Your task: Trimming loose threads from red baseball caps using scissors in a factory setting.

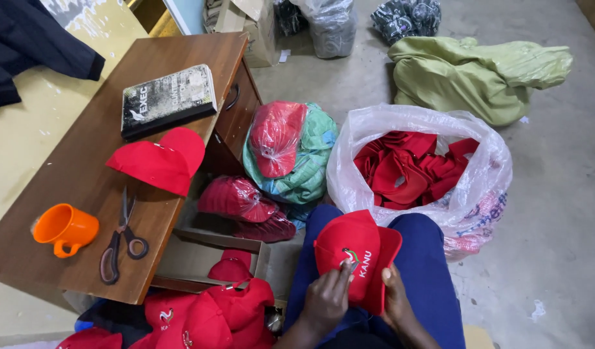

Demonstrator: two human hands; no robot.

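A red cap [355, 249] rests on the person's lap, near a clear bag of red caps [414, 168]. The left hand [326, 300] and the right hand [396, 298] both grip its bottom edge. It looks light and soft, with a stiffer brim. Holding the brim seems best.

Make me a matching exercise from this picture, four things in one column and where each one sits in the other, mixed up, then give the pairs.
Things:
1. orange mug
2. scissors
3. red cap
4. heap of red cloth pieces

Places:
A. inside the clear plastic bag on the floor
B. near the desk's front left corner
C. held in both hands over the lap
D. flat on the desk, just right of the mug

Pairs: 1-B, 2-D, 3-C, 4-A
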